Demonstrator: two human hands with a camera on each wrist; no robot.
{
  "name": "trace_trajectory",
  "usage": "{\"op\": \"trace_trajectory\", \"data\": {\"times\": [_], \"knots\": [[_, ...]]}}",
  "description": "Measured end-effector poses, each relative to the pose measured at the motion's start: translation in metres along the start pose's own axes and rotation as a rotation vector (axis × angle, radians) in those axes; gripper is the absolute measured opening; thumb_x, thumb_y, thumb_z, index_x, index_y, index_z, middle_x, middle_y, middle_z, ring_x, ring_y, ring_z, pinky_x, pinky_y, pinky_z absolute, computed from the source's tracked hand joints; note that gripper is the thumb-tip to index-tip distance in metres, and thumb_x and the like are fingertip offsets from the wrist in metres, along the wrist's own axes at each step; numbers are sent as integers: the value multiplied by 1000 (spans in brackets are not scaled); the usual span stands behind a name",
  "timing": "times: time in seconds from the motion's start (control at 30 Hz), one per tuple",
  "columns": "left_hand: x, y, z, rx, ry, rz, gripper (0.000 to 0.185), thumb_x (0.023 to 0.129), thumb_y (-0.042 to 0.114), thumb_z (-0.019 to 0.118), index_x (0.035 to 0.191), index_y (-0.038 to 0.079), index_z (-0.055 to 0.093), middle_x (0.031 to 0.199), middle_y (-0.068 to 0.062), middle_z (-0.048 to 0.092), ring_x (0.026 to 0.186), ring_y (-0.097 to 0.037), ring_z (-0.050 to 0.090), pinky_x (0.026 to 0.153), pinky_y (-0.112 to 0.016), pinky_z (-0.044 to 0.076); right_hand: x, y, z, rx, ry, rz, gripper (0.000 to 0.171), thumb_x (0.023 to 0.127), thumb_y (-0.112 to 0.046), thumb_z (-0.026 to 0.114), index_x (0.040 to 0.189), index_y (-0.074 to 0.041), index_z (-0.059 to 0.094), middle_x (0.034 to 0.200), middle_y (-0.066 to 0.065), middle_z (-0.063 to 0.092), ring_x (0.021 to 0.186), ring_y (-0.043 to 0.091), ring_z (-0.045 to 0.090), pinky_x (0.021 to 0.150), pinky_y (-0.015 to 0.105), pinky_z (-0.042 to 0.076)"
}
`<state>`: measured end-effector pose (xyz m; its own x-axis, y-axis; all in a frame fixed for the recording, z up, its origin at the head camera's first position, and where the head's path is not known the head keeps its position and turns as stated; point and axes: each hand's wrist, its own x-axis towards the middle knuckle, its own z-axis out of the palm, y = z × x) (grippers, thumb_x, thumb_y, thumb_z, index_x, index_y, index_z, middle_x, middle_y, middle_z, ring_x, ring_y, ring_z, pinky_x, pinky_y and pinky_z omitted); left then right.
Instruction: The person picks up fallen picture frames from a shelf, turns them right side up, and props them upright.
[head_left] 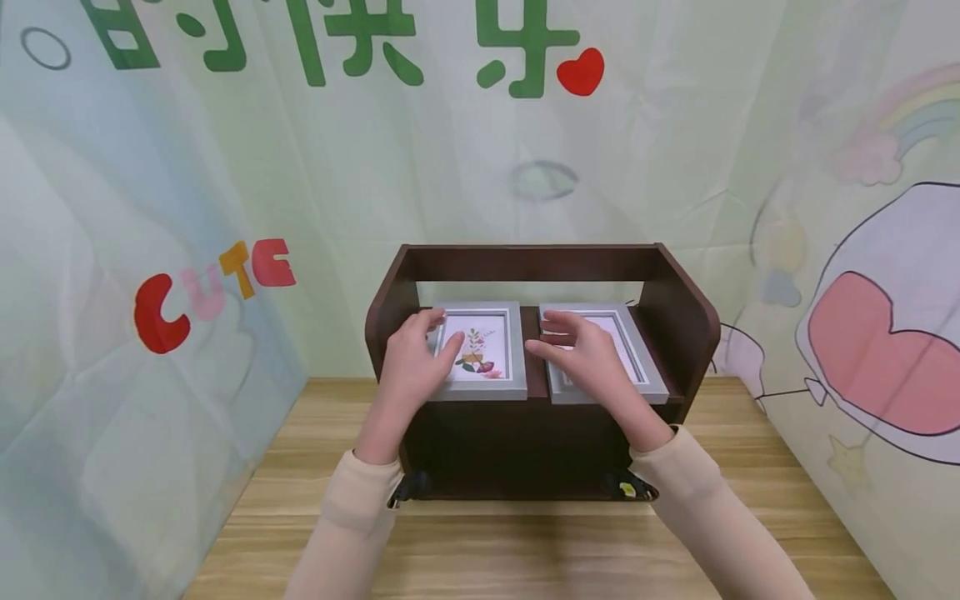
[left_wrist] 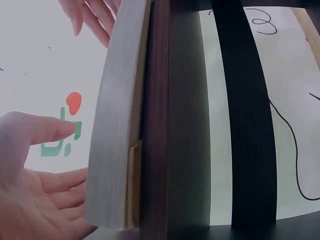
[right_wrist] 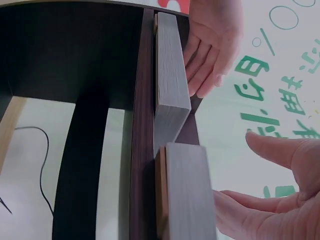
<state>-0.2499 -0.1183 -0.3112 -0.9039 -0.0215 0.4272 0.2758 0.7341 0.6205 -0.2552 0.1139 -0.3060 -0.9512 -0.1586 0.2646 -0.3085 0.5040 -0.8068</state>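
Two grey picture frames lie flat side by side on the top board of a dark brown wooden shelf [head_left: 540,262]. The left frame [head_left: 495,387] holds a pressed-flower picture. My left hand [head_left: 423,342] rests on its left edge, fingers straight along the frame and thumb on the mat. My right hand [head_left: 581,350] lies flat over the right frame [head_left: 641,371], its fingers pointing left and covering most of the frame's picture. In the left wrist view my left hand's [left_wrist: 35,200] fingers lie straight against the left frame [left_wrist: 112,140]. In the right wrist view my right hand [right_wrist: 280,200] touches the right frame [right_wrist: 187,195] with its thumb apart.
The shelf stands at the back of a light wooden table [head_left: 525,542], close to a printed cloth backdrop [head_left: 225,167] that wraps around the left, back and right. Bare tabletop lies in front of the shelf and to both sides.
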Motion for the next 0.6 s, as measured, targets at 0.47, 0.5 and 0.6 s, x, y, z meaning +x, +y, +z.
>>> {"op": "trace_trajectory", "data": {"times": [0.47,0.5,0.6], "knots": [[14,-10,11,12,-63,-180,58,88,34,63,134,0,48,128,-19,52,114,-31,51,102,-46,42,29,-6,21,-114,-144,140,69,82,-34,72,135,3,47,130,18,58,122,30,55,102,42,45],[15,-10,12,14,-63,-191,59,88,33,63,134,0,47,128,-20,52,114,-31,51,103,-46,42,30,-6,22,-125,-148,145,69,82,-33,72,135,4,47,131,19,57,122,30,54,102,42,44],[16,-12,13,18,-72,-216,59,89,31,63,134,-2,45,129,-22,51,113,-32,50,103,-47,42,34,-6,25,-157,-159,153,70,83,-33,72,135,5,46,132,20,56,123,31,53,103,42,44]]}}
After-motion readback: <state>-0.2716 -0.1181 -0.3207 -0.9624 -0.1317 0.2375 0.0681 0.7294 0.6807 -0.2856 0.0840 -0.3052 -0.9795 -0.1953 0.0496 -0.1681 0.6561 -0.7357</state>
